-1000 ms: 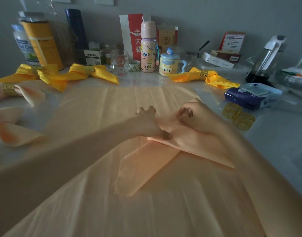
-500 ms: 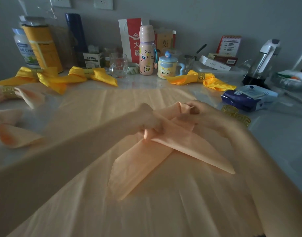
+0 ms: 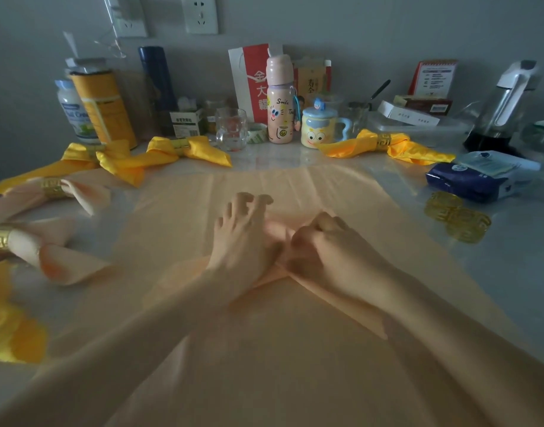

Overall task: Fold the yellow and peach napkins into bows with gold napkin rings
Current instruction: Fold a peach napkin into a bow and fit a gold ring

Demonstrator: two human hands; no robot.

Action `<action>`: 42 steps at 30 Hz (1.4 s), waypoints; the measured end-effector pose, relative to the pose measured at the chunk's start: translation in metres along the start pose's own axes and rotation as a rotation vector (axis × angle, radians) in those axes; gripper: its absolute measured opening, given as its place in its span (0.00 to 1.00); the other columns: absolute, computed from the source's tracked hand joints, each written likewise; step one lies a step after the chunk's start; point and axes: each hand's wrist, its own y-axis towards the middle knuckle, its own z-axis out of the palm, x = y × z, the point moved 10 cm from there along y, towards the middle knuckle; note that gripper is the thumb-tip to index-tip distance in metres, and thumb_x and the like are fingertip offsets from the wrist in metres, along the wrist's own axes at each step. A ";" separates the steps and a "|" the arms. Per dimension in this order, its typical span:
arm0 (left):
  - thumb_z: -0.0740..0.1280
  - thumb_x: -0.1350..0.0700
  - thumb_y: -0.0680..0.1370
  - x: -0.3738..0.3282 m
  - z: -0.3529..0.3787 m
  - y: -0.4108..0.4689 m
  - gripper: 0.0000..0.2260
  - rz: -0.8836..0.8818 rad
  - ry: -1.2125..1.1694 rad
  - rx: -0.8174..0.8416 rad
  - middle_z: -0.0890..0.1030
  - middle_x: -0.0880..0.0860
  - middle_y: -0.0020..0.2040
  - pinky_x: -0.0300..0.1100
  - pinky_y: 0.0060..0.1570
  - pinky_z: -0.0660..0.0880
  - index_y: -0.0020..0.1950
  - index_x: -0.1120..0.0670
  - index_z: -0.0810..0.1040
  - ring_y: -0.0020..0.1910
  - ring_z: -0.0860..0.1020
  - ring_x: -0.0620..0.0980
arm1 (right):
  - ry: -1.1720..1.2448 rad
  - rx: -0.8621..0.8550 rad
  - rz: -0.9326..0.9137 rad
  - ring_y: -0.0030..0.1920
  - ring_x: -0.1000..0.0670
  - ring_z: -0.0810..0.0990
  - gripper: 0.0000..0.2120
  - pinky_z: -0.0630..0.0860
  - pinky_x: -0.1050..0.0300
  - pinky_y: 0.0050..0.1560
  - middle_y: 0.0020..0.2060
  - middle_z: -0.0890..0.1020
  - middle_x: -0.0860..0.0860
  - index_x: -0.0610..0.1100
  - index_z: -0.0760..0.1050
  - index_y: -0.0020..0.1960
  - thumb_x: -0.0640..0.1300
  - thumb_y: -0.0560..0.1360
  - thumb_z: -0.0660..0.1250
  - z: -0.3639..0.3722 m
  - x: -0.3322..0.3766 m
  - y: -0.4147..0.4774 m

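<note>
Fingers (image 3: 321, 224) of our right hand (image 3: 335, 257) pinch the middle of the peach napkin (image 3: 275, 231); our left hand (image 3: 243, 241) presses beside it, fingers apart. We have brought the bunch down onto the big peach cloth (image 3: 295, 186) on the counter (image 3: 511, 272). Now it needs a gold ring (image 3: 467, 224).

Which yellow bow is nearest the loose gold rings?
The yellow bow by the blue-lidded mug, at the back right. The other yellow bows lie on the left, far from the gold rings.
</note>
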 end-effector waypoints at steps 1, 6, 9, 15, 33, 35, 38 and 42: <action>0.69 0.49 0.71 -0.008 0.000 -0.004 0.25 0.097 0.006 0.007 0.67 0.53 0.66 0.44 0.62 0.60 0.67 0.52 0.69 0.65 0.65 0.55 | -0.013 0.044 -0.004 0.60 0.47 0.68 0.24 0.67 0.55 0.60 0.57 0.69 0.49 0.51 0.73 0.63 0.62 0.72 0.62 0.005 -0.001 0.001; 0.56 0.33 0.72 -0.009 0.037 -0.021 0.34 0.255 0.117 0.443 0.50 0.48 0.77 0.40 0.71 0.47 0.75 0.46 0.56 0.75 0.46 0.45 | 0.090 0.195 -0.004 0.66 0.52 0.61 0.24 0.65 0.52 0.66 0.62 0.65 0.54 0.56 0.71 0.63 0.59 0.69 0.68 0.010 -0.006 -0.005; 0.58 0.47 0.80 -0.003 0.043 -0.023 0.30 0.245 0.187 0.559 0.39 0.49 0.77 0.45 0.73 0.42 0.77 0.47 0.46 0.75 0.37 0.46 | -0.010 0.130 -0.066 0.63 0.51 0.66 0.15 0.70 0.54 0.58 0.60 0.68 0.54 0.51 0.71 0.58 0.51 0.73 0.65 0.007 0.001 -0.007; 0.51 0.63 0.80 -0.002 0.043 -0.027 0.30 0.339 0.173 0.473 0.34 0.45 0.76 0.46 0.74 0.41 0.76 0.49 0.38 0.74 0.35 0.43 | 0.017 0.090 -0.125 0.53 0.52 0.70 0.12 0.73 0.51 0.50 0.51 0.74 0.55 0.52 0.63 0.34 0.40 0.67 0.66 -0.009 -0.001 -0.001; 0.65 0.67 0.71 -0.019 0.021 0.017 0.06 0.218 -0.322 -0.099 0.71 0.59 0.48 0.28 0.43 0.66 0.47 0.64 0.76 0.47 0.73 0.55 | 0.314 -0.151 -0.044 0.46 0.52 0.75 0.06 0.71 0.60 0.49 0.44 0.79 0.49 0.45 0.79 0.50 0.39 0.75 0.64 -0.003 -0.015 0.015; 0.67 0.66 0.71 -0.009 0.024 0.022 0.04 0.143 -0.391 -0.081 0.67 0.54 0.47 0.22 0.41 0.63 0.44 0.62 0.76 0.43 0.70 0.49 | 0.293 -0.177 -0.015 0.46 0.51 0.75 0.06 0.68 0.66 0.47 0.44 0.78 0.47 0.42 0.80 0.49 0.39 0.76 0.65 0.000 -0.021 0.020; 0.70 0.60 0.72 -0.008 0.037 0.027 0.04 0.154 -0.343 -0.007 0.66 0.50 0.47 0.26 0.43 0.61 0.45 0.59 0.78 0.48 0.70 0.50 | 0.231 -0.292 0.099 0.41 0.51 0.74 0.05 0.65 0.71 0.38 0.40 0.80 0.46 0.38 0.81 0.43 0.38 0.75 0.66 -0.016 -0.049 0.024; 0.67 0.56 0.75 -0.011 0.040 0.024 0.06 0.204 -0.210 -0.009 0.68 0.52 0.48 0.37 0.55 0.62 0.48 0.58 0.77 0.53 0.70 0.56 | 0.215 -0.325 0.236 0.38 0.51 0.74 0.04 0.62 0.64 0.35 0.35 0.78 0.49 0.42 0.79 0.40 0.40 0.73 0.68 -0.018 -0.077 0.027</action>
